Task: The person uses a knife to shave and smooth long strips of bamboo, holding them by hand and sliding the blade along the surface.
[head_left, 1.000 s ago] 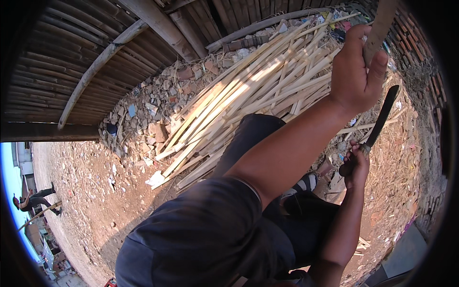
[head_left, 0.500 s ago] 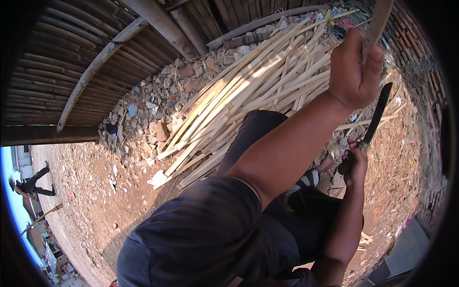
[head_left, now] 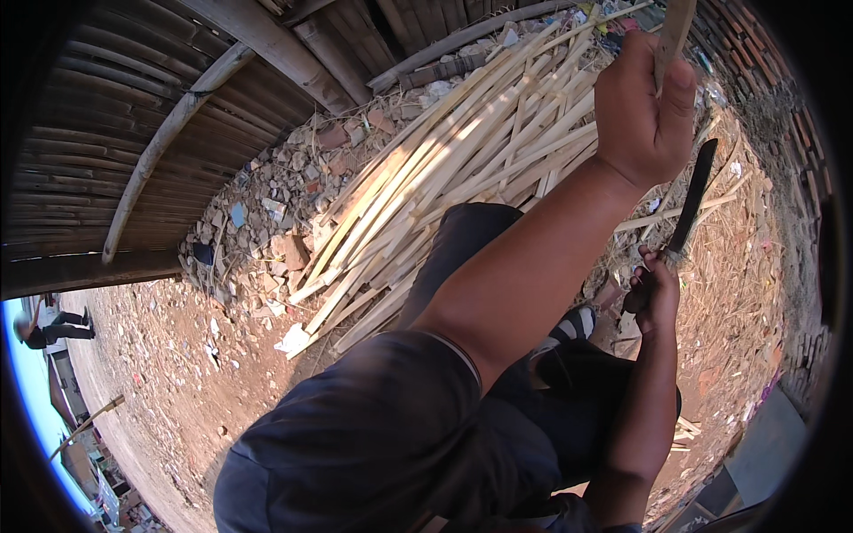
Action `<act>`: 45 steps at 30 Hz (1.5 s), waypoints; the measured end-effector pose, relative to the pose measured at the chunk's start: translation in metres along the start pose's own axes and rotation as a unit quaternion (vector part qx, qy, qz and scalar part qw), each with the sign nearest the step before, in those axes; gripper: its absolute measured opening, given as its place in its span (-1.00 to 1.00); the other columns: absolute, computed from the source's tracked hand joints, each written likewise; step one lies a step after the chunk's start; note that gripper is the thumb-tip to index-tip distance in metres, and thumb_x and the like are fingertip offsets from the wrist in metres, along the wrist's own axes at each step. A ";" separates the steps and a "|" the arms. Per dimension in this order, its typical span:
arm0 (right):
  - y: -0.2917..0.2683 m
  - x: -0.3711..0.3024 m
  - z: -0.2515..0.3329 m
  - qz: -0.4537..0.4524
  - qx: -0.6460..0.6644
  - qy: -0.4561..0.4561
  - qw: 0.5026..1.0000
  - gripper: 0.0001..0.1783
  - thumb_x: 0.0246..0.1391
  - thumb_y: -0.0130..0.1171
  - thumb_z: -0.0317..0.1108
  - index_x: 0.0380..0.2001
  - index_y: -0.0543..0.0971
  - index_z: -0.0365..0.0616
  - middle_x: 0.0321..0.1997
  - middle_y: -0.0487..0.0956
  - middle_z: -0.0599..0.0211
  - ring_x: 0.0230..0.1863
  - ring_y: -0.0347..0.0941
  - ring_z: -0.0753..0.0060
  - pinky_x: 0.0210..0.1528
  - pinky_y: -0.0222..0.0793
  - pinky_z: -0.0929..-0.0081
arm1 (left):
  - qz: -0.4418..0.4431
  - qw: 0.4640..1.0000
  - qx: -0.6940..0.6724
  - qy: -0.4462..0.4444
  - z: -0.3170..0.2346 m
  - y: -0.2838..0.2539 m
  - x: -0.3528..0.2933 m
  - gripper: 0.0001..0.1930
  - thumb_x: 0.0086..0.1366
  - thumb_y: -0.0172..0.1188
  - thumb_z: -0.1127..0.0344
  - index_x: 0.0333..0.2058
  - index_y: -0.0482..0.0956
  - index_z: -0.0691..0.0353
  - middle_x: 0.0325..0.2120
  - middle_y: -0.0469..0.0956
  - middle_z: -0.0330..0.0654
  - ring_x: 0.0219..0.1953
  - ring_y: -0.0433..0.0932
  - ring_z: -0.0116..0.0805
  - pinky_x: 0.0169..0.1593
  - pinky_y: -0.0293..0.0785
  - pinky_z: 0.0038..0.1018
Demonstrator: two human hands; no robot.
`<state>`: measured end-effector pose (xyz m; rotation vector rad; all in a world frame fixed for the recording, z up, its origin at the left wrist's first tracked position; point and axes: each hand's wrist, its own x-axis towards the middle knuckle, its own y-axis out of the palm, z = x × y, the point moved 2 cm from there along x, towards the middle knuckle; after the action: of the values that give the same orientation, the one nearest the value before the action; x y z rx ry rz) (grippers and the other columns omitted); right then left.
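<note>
My left hand [head_left: 644, 120] is raised at the upper right, fingers wrapped round a flat wooden or bamboo strip [head_left: 676, 34]. The strip runs up out of the picture, and its lower end is hidden by the hand. Lower down, my right hand [head_left: 656, 295] grips the handle of a machete [head_left: 695, 197]. Its long dark blade slants up and to the right, below the left hand and apart from the strip. A large heap of pale split strips [head_left: 444, 191] lies on the ground beyond my knees.
Broken bricks and stones [head_left: 293, 253] border the heap on the left. A slatted wall [head_left: 107, 151] with poles rises behind them; a brick wall [head_left: 782, 115] stands at the right. Far left, a person [head_left: 58, 331] stands on the dirt ground. A grey panel [head_left: 769, 453] lies lower right.
My view has shifted slightly, so both hands, strip and machete appear a little further left. Both grips stay the same. The distant person has changed posture, an arm now raised.
</note>
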<state>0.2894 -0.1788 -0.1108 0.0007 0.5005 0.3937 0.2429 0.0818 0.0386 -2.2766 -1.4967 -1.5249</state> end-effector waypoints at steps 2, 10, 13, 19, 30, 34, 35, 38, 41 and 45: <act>-0.001 0.002 -0.003 0.009 -0.006 -0.005 1.000 -0.71 0.13 0.28 -0.35 -0.12 0.44 -0.09 0.00 0.59 0.27 -0.31 0.40 0.55 -0.26 0.42 0.48 | -0.006 0.999 -0.033 0.000 0.000 0.002 0.002 -0.55 0.54 0.02 -0.09 -0.30 0.38 0.24 -0.70 0.36 -0.25 -0.67 0.42 -0.39 -0.53 0.26 -0.44; 0.001 0.003 -0.009 0.026 -0.034 -0.010 0.999 -0.79 0.11 0.28 -0.37 -0.19 0.53 -0.09 -0.03 0.62 0.27 -0.34 0.43 0.54 -0.27 0.41 0.50 | -0.008 0.998 -0.034 0.050 0.008 0.003 0.001 -0.59 0.56 0.01 -0.02 -0.33 0.34 0.23 -0.69 0.30 -0.25 -0.67 0.33 -0.42 -0.47 0.25 -0.45; 0.003 0.001 -0.009 0.025 -0.037 -0.012 0.999 -0.82 0.10 0.27 -0.39 -0.21 0.55 -0.08 -0.04 0.63 0.26 -0.37 0.44 0.53 -0.27 0.40 0.51 | 0.006 0.999 -0.032 0.039 0.006 0.002 0.001 -0.59 0.56 0.00 -0.01 -0.33 0.33 0.24 -0.69 0.30 -0.24 -0.68 0.32 -0.42 -0.47 0.25 -0.45; 0.004 0.001 -0.011 0.025 -0.043 -0.006 0.999 -0.84 0.10 0.26 -0.41 -0.23 0.55 -0.10 -0.04 0.64 0.21 -0.38 0.44 0.51 -0.29 0.39 0.51 | 0.009 0.998 -0.030 0.047 0.008 0.001 0.001 -0.58 0.56 0.00 -0.02 -0.35 0.32 0.23 -0.70 0.30 -0.23 -0.67 0.32 -0.43 -0.48 0.23 -0.44; 0.004 0.000 -0.014 0.020 -0.068 0.004 0.997 -0.81 0.13 0.25 -0.40 -0.19 0.53 -0.12 -0.04 0.63 0.25 -0.37 0.45 0.54 -0.26 0.40 0.50 | 0.014 0.999 -0.043 0.008 0.005 0.002 0.000 -0.57 0.56 0.01 -0.03 -0.35 0.32 0.22 -0.68 0.31 -0.25 -0.66 0.33 -0.46 -0.52 0.19 -0.45; 0.005 -0.001 -0.014 0.022 -0.072 0.007 0.997 -0.80 0.12 0.26 -0.40 -0.18 0.53 -0.11 -0.08 0.63 0.29 -0.37 0.46 0.54 -0.27 0.40 0.51 | 0.007 0.999 -0.032 0.034 0.009 0.002 0.001 -0.56 0.55 0.01 -0.04 -0.36 0.32 0.22 -0.68 0.31 -0.26 -0.67 0.32 -0.46 -0.53 0.20 -0.47; 0.005 -0.001 -0.015 0.020 -0.074 0.010 0.997 -0.79 0.12 0.27 -0.40 -0.17 0.53 -0.11 -0.09 0.63 0.29 -0.37 0.46 0.55 -0.27 0.41 0.51 | 0.011 0.999 -0.034 0.037 0.010 0.001 0.000 -0.56 0.55 0.01 -0.04 -0.37 0.32 0.23 -0.68 0.31 -0.26 -0.67 0.32 -0.46 -0.53 0.20 -0.47; 0.005 -0.001 -0.015 0.019 -0.073 0.015 0.997 -0.78 0.11 0.29 -0.40 -0.17 0.53 -0.11 -0.11 0.64 0.30 -0.37 0.47 0.55 -0.29 0.41 0.52 | 0.010 0.999 -0.036 0.029 0.007 0.001 0.001 -0.55 0.55 0.01 -0.05 -0.37 0.32 0.23 -0.68 0.33 -0.24 -0.68 0.33 -0.46 -0.54 0.20 -0.46; 0.008 0.000 -0.016 0.026 -0.070 0.015 0.997 -0.77 0.10 0.30 -0.40 -0.17 0.53 -0.11 -0.11 0.64 0.29 -0.37 0.47 0.55 -0.30 0.41 0.52 | 0.012 0.999 -0.039 0.025 0.008 0.000 0.002 -0.55 0.55 0.02 -0.04 -0.36 0.32 0.24 -0.69 0.33 -0.23 -0.68 0.34 -0.45 -0.55 0.21 -0.45; 0.010 -0.003 -0.015 0.011 -0.074 0.007 0.997 -0.77 0.11 0.32 -0.37 -0.18 0.53 -0.12 -0.21 0.62 0.32 -0.41 0.47 0.56 -0.36 0.40 0.55 | -0.005 1.000 -0.021 0.015 -0.001 0.001 0.005 -0.43 0.56 -0.13 -0.22 -0.39 0.29 0.22 -0.70 0.28 -0.26 -0.69 0.29 -0.44 -0.54 0.24 -0.46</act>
<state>0.2762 -0.1718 -0.1212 -0.1400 0.4852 0.4515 0.2432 0.0842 0.0431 -2.2608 -1.4858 -1.5997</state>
